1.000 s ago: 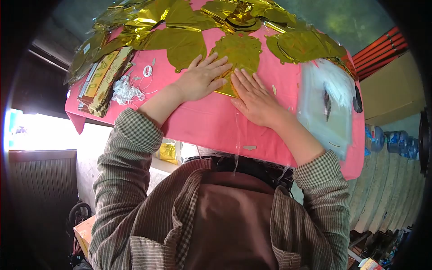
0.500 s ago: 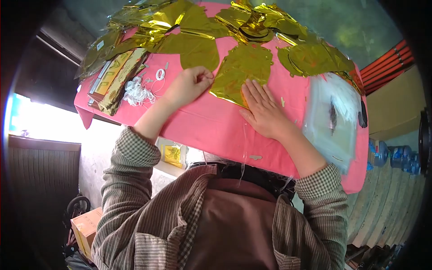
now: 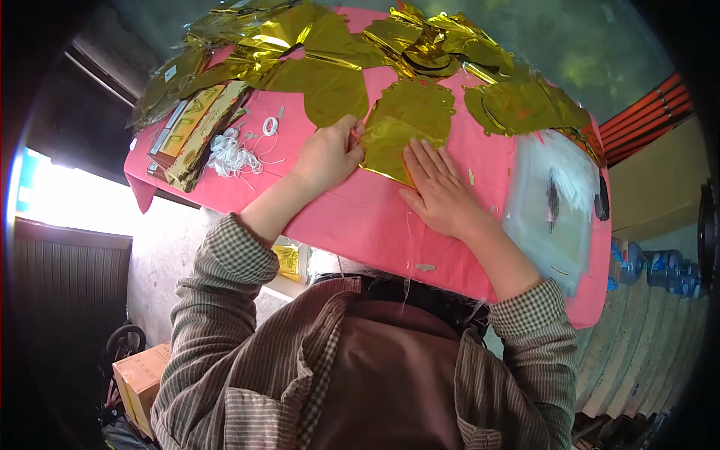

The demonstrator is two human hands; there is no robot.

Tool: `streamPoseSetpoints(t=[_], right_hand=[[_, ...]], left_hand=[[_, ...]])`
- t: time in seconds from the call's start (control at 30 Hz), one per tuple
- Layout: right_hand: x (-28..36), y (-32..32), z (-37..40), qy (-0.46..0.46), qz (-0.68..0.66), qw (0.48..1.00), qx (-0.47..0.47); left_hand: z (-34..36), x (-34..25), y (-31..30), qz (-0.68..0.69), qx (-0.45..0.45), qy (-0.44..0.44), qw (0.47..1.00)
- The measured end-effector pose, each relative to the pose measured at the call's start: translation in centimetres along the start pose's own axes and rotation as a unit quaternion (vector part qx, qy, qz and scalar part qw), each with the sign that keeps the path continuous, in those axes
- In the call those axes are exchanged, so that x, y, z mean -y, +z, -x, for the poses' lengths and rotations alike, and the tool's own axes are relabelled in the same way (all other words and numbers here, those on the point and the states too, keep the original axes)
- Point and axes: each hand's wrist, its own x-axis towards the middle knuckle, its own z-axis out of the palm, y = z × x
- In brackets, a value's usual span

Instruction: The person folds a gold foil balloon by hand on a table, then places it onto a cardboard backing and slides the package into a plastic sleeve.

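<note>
A flat gold foil balloon (image 3: pixel 409 112) with a scalloped far edge lies in front of me on the pink cloth. My left hand (image 3: pixel 328 156) is closed in a pinch at its left edge; the fingertips are partly hidden. Flat on its lower right part rests my right hand (image 3: pixel 442 187), fingers stretched out and holding nothing. Just beyond my left hand lies another flat gold foil piece (image 3: pixel 335 97).
More gold foil pieces (image 3: pixel 517 105) cover the table's far side. Tangled white string (image 3: pixel 232 152) and printed packets (image 3: pixel 196 135) lie left. Clear plastic bags (image 3: pixel 551 225) lie right on the pink tablecloth (image 3: pixel 337 217). Water bottles (image 3: pixel 664 262) stand beyond the right edge.
My left hand has moved slightly right and come to the balloon's left edge. My right hand stays flat on the foil. The view has shifted slightly.
</note>
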Motion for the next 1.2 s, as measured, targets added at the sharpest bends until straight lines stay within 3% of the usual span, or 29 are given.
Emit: streamPoseSetpoints(t=[0.63,1.2], right_hand=[[-0.1,0.2,0.4,-0.01,-0.036,0.998,-0.059],[-0.4,0.4,0.3,-0.026,-0.018,0.999,-0.035]], left_hand=[[0.2,-0.1,0.5,-0.048,0.0,0.009,0.999],[1.6,0.3,0.5,-0.152,-0.067,0.105,0.981]])
